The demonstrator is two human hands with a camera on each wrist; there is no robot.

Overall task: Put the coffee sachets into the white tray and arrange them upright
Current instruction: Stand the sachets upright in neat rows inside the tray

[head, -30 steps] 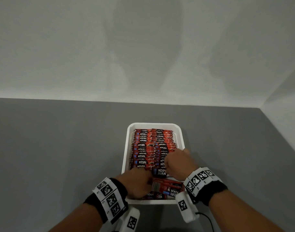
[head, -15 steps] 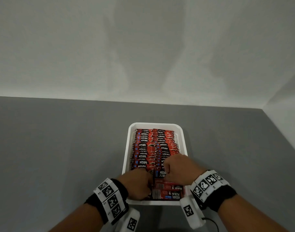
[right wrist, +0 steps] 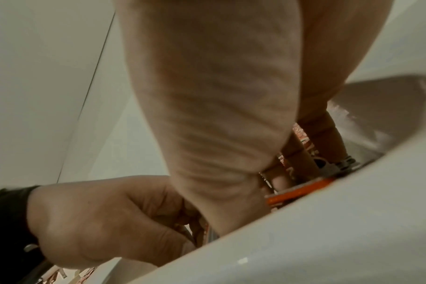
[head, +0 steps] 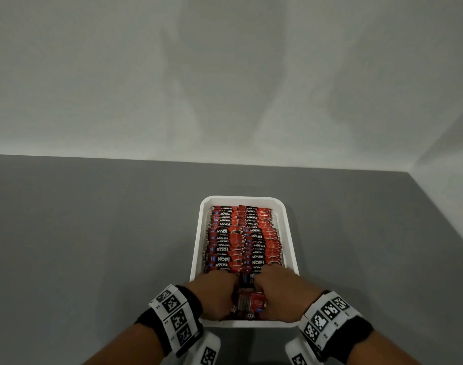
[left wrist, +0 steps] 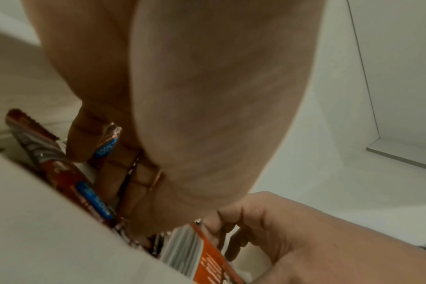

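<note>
The white tray (head: 196, 248) sits on the grey table, filled with two rows of red coffee sachets (head: 241, 238) standing upright. A few more sachets (head: 251, 302) lie flat at its near end, between my hands. My left hand (head: 217, 296) is curled over the near left corner; in the left wrist view its fingers (left wrist: 85, 142) pinch a sachet with a blue label (left wrist: 107, 146). My right hand (head: 276, 292) is curled over the near right. In the right wrist view its fingers (right wrist: 326, 142) reach down among the sachets beside the tray wall (right wrist: 328, 240).
Grey table (head: 93, 246) extends to the left, right and beyond the tray. White walls stand at the back and along the right side (head: 448, 206).
My right hand has drawn back from the upright rows to the tray's near end, close to the left hand. The flat sachets are now mostly covered by both hands.
</note>
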